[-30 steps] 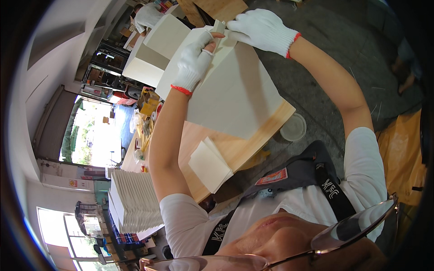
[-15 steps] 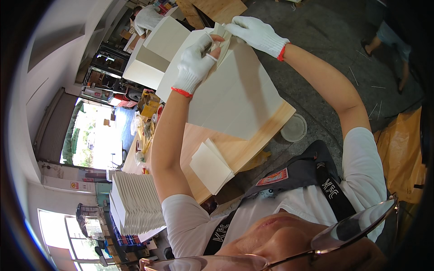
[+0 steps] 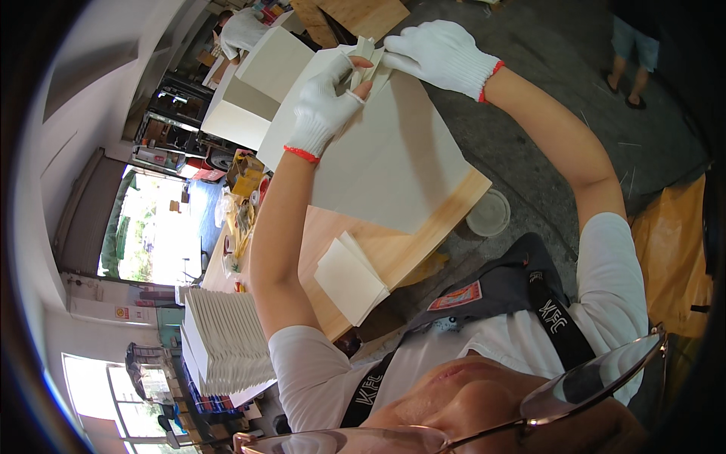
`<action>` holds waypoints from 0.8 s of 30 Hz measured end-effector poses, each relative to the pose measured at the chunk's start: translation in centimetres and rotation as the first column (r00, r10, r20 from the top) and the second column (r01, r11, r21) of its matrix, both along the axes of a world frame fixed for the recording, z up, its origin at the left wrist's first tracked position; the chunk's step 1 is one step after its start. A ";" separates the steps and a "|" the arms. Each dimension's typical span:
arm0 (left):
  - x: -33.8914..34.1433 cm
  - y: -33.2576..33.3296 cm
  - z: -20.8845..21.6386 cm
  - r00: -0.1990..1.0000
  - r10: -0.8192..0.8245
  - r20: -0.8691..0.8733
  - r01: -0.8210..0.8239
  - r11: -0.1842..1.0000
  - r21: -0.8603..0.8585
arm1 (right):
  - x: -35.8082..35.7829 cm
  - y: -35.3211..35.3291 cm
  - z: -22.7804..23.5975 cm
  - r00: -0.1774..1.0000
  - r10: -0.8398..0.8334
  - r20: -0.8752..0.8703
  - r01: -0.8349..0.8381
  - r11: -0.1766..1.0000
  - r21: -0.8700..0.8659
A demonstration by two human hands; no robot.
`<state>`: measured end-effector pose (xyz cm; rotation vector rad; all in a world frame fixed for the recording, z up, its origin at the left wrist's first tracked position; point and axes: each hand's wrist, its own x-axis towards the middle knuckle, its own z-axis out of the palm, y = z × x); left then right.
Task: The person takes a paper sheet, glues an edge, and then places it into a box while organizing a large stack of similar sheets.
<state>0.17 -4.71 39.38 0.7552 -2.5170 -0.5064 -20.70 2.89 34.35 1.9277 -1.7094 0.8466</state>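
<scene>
Both my hands, in white knitted gloves with red cuffs, are at the far end of a large off-white board [image 3: 378,166] on a wooden table. My left hand [image 3: 333,94], its thumb and a fingertip bare, is closed on a small bundle of narrow cream card strips [image 3: 364,64]. The strips stand at slightly different angles. My right hand [image 3: 439,57] has its fingers pressed together against the right side of the bundle; what lies between its fingertips is hidden.
Several cream sheets [image 3: 350,280] lie fanned at the near end of the wooden table [image 3: 454,204]. A tall stack of folded white boards [image 3: 227,340] stands to the left. A round tub [image 3: 488,213] sits on the floor. Other people are at the back left and far right.
My right hand has shifted slightly right and nearer me. The strips in my left hand are a little more spread. The person at far right has moved leftward.
</scene>
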 end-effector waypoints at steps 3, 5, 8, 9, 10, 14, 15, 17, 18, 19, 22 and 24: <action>0.2 -0.9 -0.7 0.999 -0.049 -0.024 0.048 0.998 -0.029 | 0.3 -0.1 0.3 0.982 0.041 0.187 -0.052 0.997 0.052; 0.2 -1.3 -1.0 0.997 -0.071 -0.031 0.070 0.997 -0.038 | 0.4 -0.2 0.1 0.921 0.044 0.387 -0.114 0.981 0.159; 0.4 -1.4 -0.9 0.999 -0.047 -0.017 0.047 0.999 -0.010 | 0.3 -0.4 -0.4 0.882 0.056 0.467 -0.154 0.973 0.174; 0.2 -0.8 -0.5 1.000 -0.025 0.000 0.025 1.000 0.010 | 0.2 -0.4 -0.4 0.880 0.047 0.472 -0.147 0.973 0.177; 0.1 -0.4 -0.2 1.000 -0.004 0.017 0.003 1.000 0.030 | 0.2 -0.4 -0.4 0.878 0.037 0.478 -0.140 0.974 0.181; 0.1 0.0 0.1 1.000 0.002 0.021 -0.003 0.999 0.034 | -0.2 -0.4 -1.0 0.896 0.025 0.444 -0.051 0.998 0.048; 0.0 0.4 0.5 0.999 0.015 0.039 -0.018 0.998 0.059 | -0.8 -0.3 -1.1 0.858 0.108 0.501 -0.097 0.994 -0.048; 0.4 0.4 0.5 0.999 0.025 0.029 -0.026 0.999 0.038 | -0.3 1.8 1.3 0.460 0.043 0.887 -0.296 0.949 0.107; 0.3 0.0 0.1 1.000 0.010 0.005 -0.010 1.000 -0.008 | -0.4 2.0 1.4 0.152 0.112 0.982 -0.518 0.855 -0.017; 0.2 -0.1 -0.1 1.000 -0.005 -0.018 0.004 0.998 -0.055 | 0.0 2.0 1.6 -0.001 0.072 0.997 -0.592 0.803 -0.059; 0.0 0.5 0.2 0.999 -0.033 -0.029 0.035 0.997 0.071 | 1.4 0.7 1.6 -0.288 0.017 0.957 -0.776 0.581 -0.244; 0.3 -0.4 -0.4 0.981 -0.152 -0.119 0.147 0.988 -0.049 | 2.4 -0.2 2.2 -0.183 -0.035 0.983 -0.767 0.631 -0.120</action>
